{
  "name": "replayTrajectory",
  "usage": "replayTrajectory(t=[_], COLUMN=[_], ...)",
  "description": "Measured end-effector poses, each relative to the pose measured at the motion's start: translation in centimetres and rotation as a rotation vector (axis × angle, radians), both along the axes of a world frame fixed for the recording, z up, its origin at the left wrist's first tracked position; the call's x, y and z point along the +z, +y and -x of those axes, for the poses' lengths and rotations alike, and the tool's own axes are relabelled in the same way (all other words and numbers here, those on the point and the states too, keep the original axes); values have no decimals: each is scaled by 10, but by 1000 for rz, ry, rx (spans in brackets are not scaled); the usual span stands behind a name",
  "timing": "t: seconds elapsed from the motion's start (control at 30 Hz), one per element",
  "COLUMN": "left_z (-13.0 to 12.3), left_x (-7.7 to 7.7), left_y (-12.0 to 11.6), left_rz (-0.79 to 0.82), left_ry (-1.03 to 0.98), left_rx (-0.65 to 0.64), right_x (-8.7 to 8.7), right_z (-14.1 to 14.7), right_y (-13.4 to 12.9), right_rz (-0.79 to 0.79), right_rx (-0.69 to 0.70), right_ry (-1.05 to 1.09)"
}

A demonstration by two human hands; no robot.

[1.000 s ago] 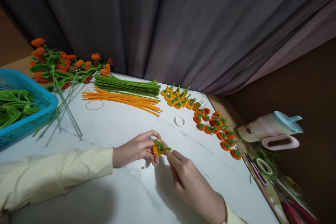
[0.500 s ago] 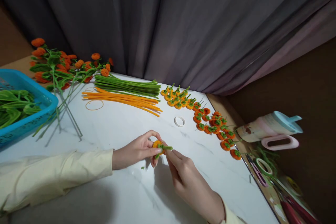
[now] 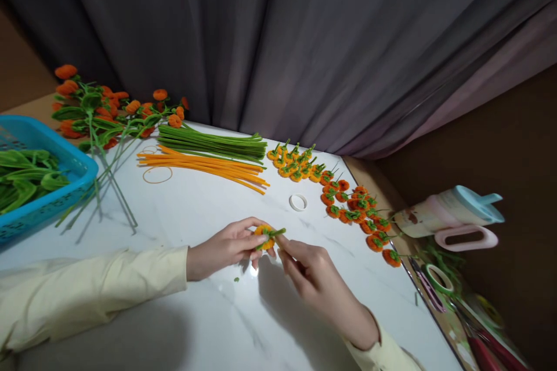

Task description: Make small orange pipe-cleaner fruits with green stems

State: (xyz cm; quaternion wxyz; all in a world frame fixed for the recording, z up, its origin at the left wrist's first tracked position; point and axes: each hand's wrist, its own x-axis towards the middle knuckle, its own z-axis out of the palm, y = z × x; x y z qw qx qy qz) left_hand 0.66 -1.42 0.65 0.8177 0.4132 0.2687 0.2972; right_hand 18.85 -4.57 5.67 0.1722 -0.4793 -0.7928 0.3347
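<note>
Two hands of ours meet above the table (image 3: pixel 209 324). Our left hand (image 3: pixel 232 246) pinches the yellow flower (image 3: pixel 263 239) between thumb and fingers. Our right hand (image 3: pixel 324 287) has its thumb and forefinger drawn close together beside the green stem (image 3: pixel 277 233); we cannot tell whether they grip it. Since the earlier frame, we have turned the flower: its stem, nearly level then, now slants up to the right. The white ring (image 3: pixel 298 202) lies beyond our hands.

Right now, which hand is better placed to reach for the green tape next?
Probably the right hand: the green tape lies on its side. The left hand is farther away and holds the flower.
</note>
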Motion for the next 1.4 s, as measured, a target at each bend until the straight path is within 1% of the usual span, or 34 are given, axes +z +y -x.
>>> replayTrajectory(t=[0.13, 0.3, 0.4, 0.47, 0.57, 0.63, 0.67, 0.73, 0.8, 0.83, 0.87, 0.9, 0.93, 1.03, 1.13, 1.2, 1.3, 1.4], left_z=[1, 2, 1, 1, 0, 0, -1, -2, -2, -3, -2, -2, -2, 0, 2, 3, 5, 5], left_x=[1, 0, 0, 1, 2, 3, 3, 3, 3, 2, 1, 1, -1, -4, -8, -9, -11, -13], left_y=[0, 0, 0, 1, 1, 2, 2, 2, 2, 3, 4, 5, 6, 9, 13, 15, 16, 15], left_rz=[9, -27, -51, -43, -9, 0, -1, -4, 1, 8, 20, 39, 70, 221, 407, 495, 542, 531], left_ry=[11, 42, 39, 47, 48, 44, 47, 66, 80, 71, 48, 13, -28, -122, -166, -201, -236, -219], left_rx=[-31, -77, -71, -44, -13, -16, -24, -20, 22, 52, 77, 87, 76, -19, -100, -144, -206, -246], right_x=[7, 10, 9, 8, 3, -1, -3, -8, -12, -15, -17, -20, -23, -37, -53, -59, -58, -47], right_z=[-1, -2, -3, -5, -10, -13, -14, -15, -14, -14, -15, -16, -19, -30, -40, -43, -40, -31], right_y=[2, 1, 2, 3, 3, 1, -1, -5, -11, -13, -16, -17, -18, -18, -13, -9, -5, -4], right_rz=[-57, -85, -90, -89, -52, -3, 37, 170, 316, 355, 345, 283, 184, -155, -375, -488, -595, -708], right_rx=[77, 140, 148, 135, 93, 29, -12, -99, -175, -203, -219, -215, -189, -57, -13, 8, 46, 77], right_ry=[-94, -135, -133, -119, -68, -22, 6, 85, 173, 197, 196, 169, 122, -33, -134, -181, -189, -143])
